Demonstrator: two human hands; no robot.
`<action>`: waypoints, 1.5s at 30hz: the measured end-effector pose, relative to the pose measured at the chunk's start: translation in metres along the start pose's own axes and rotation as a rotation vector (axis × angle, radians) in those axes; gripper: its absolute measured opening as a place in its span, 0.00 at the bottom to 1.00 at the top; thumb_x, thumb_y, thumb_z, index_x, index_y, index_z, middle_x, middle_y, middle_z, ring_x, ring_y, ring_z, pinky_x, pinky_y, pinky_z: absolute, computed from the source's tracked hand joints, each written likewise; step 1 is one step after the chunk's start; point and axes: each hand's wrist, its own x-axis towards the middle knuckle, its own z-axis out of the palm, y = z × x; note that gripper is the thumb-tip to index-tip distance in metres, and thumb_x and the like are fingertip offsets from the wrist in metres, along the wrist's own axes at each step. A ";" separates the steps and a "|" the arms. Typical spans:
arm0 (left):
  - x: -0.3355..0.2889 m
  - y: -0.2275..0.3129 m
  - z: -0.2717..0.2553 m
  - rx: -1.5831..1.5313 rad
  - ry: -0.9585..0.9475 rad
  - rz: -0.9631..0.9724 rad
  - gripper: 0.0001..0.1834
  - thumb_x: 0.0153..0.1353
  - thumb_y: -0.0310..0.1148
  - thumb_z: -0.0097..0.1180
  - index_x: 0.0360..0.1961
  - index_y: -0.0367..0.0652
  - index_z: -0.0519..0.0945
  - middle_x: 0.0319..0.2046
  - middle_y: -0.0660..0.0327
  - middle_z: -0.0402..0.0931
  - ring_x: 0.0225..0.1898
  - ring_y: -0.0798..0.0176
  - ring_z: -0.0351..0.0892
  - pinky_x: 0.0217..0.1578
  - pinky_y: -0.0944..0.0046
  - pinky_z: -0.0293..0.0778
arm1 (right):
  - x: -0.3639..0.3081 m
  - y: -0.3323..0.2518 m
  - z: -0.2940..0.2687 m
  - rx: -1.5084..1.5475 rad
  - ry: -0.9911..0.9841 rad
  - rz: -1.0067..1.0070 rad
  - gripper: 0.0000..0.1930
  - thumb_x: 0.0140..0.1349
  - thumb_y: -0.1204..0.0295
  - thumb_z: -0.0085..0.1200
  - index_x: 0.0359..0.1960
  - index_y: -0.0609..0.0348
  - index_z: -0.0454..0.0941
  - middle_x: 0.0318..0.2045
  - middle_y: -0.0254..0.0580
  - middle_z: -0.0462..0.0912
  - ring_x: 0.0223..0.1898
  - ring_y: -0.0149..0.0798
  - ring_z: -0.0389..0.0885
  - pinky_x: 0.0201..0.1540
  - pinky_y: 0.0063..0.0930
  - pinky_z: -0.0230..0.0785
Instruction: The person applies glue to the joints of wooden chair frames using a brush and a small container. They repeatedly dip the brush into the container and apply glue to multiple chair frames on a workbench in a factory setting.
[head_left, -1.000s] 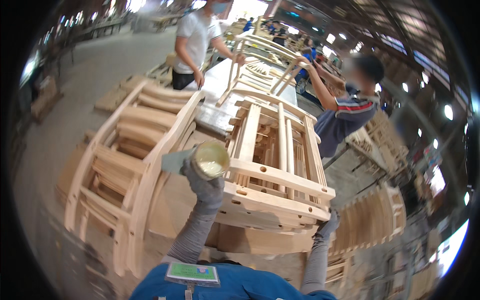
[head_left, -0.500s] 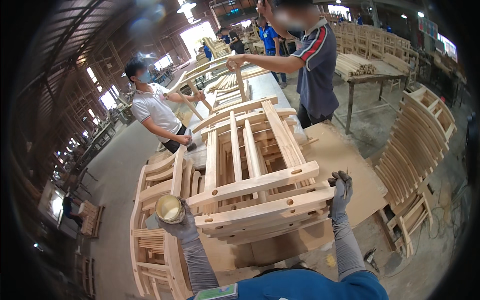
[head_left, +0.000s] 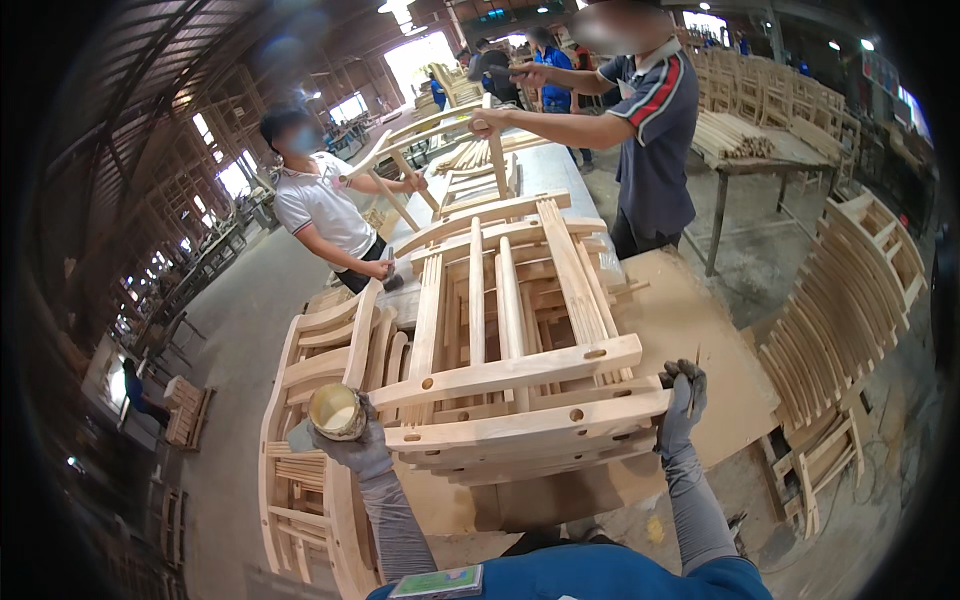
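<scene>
My gloved left hand [head_left: 362,446] is closed round a small round pot [head_left: 338,411] with a cream-coloured substance inside, at the left end of a stack of pale wooden chair frames. At the stack's right end, my gloved right hand [head_left: 681,408] pinches a thin stick [head_left: 697,376] pointing upward; its tip is too fine to make out. That hand's fingers are right at the end of the top front rail [head_left: 530,421], which has oval slots in it. Behind this rail lies another slotted rail [head_left: 510,379], joined to slats and round spindles.
Brown cardboard [head_left: 690,330] covers the surface right of the stack. More frames [head_left: 300,400] lean at left; curved pieces [head_left: 835,300] are piled at right. Across the bench, a person in white [head_left: 330,205] and one in dark grey [head_left: 655,150] handle another frame, each holding a tool.
The person in dark grey has lowered the raised hand, and the tool in it now shows. My view has shifted slightly; my hands stay at the stack's two ends with the pot and stick.
</scene>
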 end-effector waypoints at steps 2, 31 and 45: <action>0.003 -0.001 -0.001 -0.006 0.048 0.038 0.26 0.57 0.55 0.52 0.52 0.53 0.70 0.49 0.60 0.71 0.49 0.53 0.72 0.47 0.47 0.74 | 0.002 0.003 -0.002 0.009 -0.024 -0.008 0.12 0.64 0.74 0.40 0.45 0.68 0.69 0.39 0.47 0.77 0.38 0.36 0.76 0.43 0.29 0.71; 0.000 0.000 -0.008 -0.072 0.044 0.020 0.28 0.58 0.56 0.48 0.53 0.49 0.70 0.47 0.57 0.72 0.46 0.52 0.74 0.40 0.49 0.77 | 0.001 0.005 -0.006 0.016 -0.053 0.045 0.13 0.62 0.73 0.40 0.46 0.66 0.68 0.39 0.48 0.76 0.39 0.38 0.75 0.48 0.32 0.69; 0.010 -0.001 -0.028 0.050 0.082 0.111 0.25 0.59 0.56 0.46 0.49 0.50 0.72 0.42 0.62 0.74 0.39 0.55 0.76 0.39 0.52 0.77 | -0.003 -0.001 -0.003 0.015 -0.029 0.068 0.16 0.61 0.72 0.41 0.48 0.69 0.67 0.39 0.50 0.76 0.41 0.39 0.75 0.48 0.32 0.69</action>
